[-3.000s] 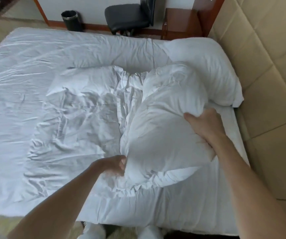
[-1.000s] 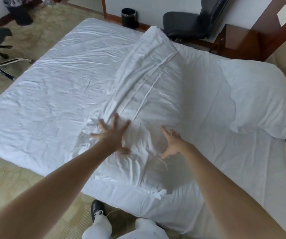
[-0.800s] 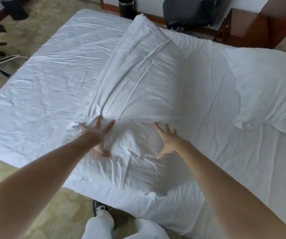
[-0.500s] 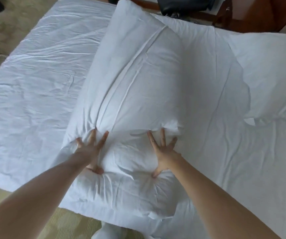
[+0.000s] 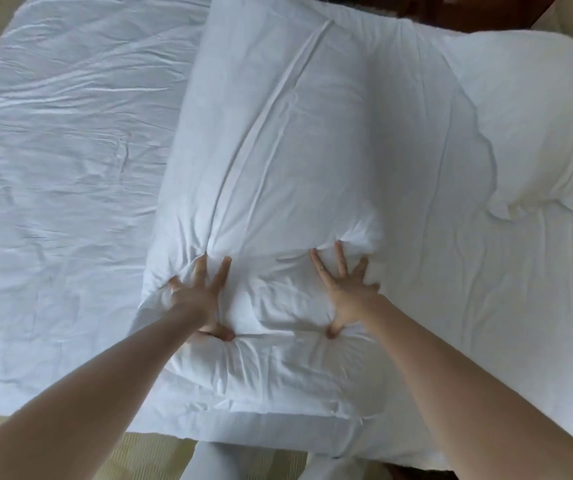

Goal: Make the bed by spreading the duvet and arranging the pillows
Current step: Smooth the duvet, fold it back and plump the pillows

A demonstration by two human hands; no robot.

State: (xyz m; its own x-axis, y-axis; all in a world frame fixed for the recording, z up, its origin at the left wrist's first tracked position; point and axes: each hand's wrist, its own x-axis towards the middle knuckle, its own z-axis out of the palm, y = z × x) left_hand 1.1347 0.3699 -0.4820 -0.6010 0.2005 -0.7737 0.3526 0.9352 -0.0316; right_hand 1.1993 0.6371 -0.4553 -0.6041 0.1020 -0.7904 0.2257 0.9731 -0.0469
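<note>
Since half a second ago my view has dropped closer and both hands have slid a little further up the folded duvet, pressing deeper. My left hand lies flat with fingers spread, thumb dug into the fabric. My right hand is likewise splayed and flat, gripping nothing. That folded bundle runs away from my hands across the bed, bunched into a ridge just beyond my fingertips. One pillow lies beyond and to the right of my right hand.
</note>
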